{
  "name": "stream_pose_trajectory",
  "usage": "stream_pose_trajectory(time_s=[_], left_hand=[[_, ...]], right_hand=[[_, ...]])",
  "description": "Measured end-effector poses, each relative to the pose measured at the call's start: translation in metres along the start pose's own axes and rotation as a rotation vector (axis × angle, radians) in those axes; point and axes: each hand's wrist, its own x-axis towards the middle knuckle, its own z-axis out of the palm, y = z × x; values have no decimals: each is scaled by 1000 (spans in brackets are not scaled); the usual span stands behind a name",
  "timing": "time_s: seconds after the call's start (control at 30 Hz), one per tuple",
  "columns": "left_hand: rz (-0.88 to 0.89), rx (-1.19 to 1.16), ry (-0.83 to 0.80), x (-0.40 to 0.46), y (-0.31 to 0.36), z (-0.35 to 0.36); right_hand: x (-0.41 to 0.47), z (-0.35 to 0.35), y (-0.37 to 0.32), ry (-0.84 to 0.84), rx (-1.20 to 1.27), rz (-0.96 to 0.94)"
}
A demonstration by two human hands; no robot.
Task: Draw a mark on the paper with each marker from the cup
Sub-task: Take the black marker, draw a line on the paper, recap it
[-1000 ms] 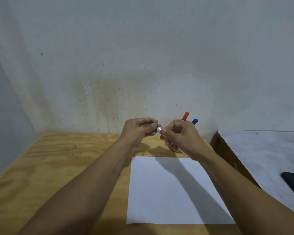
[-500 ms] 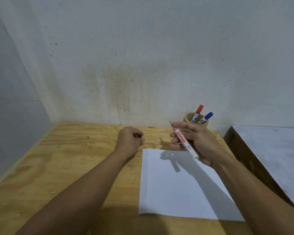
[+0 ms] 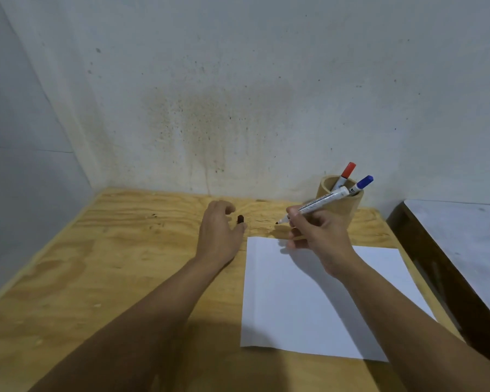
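Step in hand: first marker is uncapped, no mark on the paper (image 3: 309,292) yet. The sheet reads blank, lying flat in the lower right of the frame on the plywood surface (image 3: 111,264).

Right hand (image 3: 320,236) is closed in a writing grip on the uncapped marker (image 3: 320,202), centre-right of frame. The dark tip points left and down and hangs above bare wood, just past the sheet's top left corner, not touching anything I can see. Barrel tail crosses in front of the wooden cup (image 3: 348,202).

Left hand (image 3: 218,230) sits centre frame, fingers loosely curled and partly open, holding nothing. The dark cap (image 3: 240,219) lies on the wood just beside its fingertips; cannot tell whether they touch.

Cup stands against the wall, upper right of the sheet, with a red-capped marker (image 3: 345,175) and a blue-capped marker (image 3: 361,185) still in it.

Next move, my read: bring the tip back over the sheet, lower it to contact, short stroke. The left hand probably ought to pin the paper so it doesn't slide. Then recap and swap for red or blue.
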Motion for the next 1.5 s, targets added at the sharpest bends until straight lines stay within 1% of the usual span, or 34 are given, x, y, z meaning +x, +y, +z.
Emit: stream_pose_trajectory(time_s=[0.03, 0.07, 0.17, 0.23, 0.33, 0.43, 0.57, 0.73, 0.93, 1.1, 1.27, 1.4, 1.5], left_hand=[[54, 15, -5, -7, 0, -3], [101, 33, -43, -14, -1, -6], [189, 136, -237, -27, -5, -16], [220, 215, -297, -29, -10, -20], [205, 214, -289, -33, -14, -20], [225, 175, -267, -36, -16, -19], [219, 143, -280, -38, -18, -20], [201, 130, -289, -36, -20, -19], [175, 80, -305, -35, -24, -20], [150, 90, -317, -35, -24, -20], [168, 115, -313, -34, -23, -20], [169, 116, -310, -34, -23, -20], [172, 112, -308, -34, -24, -20]], right_hand=[[1, 3, 4, 14, 2, -1], [2, 6, 7, 29, 11, 4], [4, 16, 16, 45, 16, 25], [5, 24, 17, 33, 31, 31], [4, 37, 12, -23, 101, 4], [9, 45, 13, -52, 78, -13], [17, 52, 19, -83, 39, 1], [21, 54, 27, -113, 90, -19], [13, 53, 23, -130, 50, -88], [12, 52, 23, -122, 11, -100], [13, 51, 24, -124, -37, -110], [14, 51, 26, -115, -31, -112], [16, 52, 29, -123, 10, -79]])
